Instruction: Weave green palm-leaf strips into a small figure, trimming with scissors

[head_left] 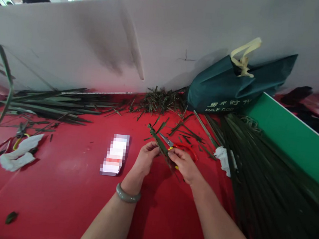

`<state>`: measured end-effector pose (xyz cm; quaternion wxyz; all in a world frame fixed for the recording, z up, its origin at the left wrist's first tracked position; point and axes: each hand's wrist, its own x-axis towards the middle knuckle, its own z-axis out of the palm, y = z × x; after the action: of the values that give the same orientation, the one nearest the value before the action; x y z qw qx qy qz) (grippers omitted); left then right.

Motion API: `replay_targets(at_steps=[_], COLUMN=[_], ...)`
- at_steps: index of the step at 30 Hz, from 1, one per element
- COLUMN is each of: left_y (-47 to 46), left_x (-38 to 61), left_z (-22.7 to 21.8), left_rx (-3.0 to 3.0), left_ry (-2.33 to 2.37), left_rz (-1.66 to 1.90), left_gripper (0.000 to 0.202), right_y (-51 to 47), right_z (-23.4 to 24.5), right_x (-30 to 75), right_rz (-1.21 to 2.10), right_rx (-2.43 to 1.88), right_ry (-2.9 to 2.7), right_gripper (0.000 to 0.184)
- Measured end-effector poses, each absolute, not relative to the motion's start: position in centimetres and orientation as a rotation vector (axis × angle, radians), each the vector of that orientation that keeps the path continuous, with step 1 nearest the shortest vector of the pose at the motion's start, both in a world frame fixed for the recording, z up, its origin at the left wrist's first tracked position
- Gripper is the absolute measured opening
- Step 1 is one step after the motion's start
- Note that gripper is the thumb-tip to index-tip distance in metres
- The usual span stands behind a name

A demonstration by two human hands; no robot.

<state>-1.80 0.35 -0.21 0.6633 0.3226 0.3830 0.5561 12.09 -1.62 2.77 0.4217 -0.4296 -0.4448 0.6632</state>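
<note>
Between my two hands is a narrow green woven leaf piece (159, 141), tilted, its knotted tip pointing up and away to the left. My left hand (145, 157), with a grey bangle (127, 195) on its wrist, pinches the piece from the left side. From the right, the fingertips of my right hand (182, 163) close on its lower part. Just behind it, on the red tabletop (75, 198), lie scissors (167, 139) with red and yellow handles, partly hidden by the right hand. Cut leaf scraps (186, 131) are scattered beyond.
Long leaf strips (258, 174) spread along the right beside a green panel (296, 136). A dark teal bag (213, 87) leans on the white partition (99, 46). Left are a blurred-out phone (115, 154), leaf strips (51, 103), tissue (20, 155) and other scissors (4, 146).
</note>
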Motion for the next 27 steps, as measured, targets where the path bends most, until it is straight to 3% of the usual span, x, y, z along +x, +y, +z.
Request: replay_targets(at_steps=[9,16,27], left_y=[0.2,0.0,0.0], left_x=[-1.7,-1.7,-1.6], left_z=[0.4,0.7,1.3], left_rx=[0.694,0.733,0.592], left_ry=[0.826,0.827,0.786], left_rz=[1.279,1.231,1.254], left_gripper=[0.014,0.016,0.019], right_y=[-1.1,-1.4,-1.5], right_z=[1.1,1.7,1.2], right_x=[12.0,11.7,11.1], right_rz=[1.413,1.690,1.689], right_rx=[-1.190,-1.123,-1.122], right_ry=[-1.233,-1.092,-1.082], right_gripper=[0.021,0.025,0.023])
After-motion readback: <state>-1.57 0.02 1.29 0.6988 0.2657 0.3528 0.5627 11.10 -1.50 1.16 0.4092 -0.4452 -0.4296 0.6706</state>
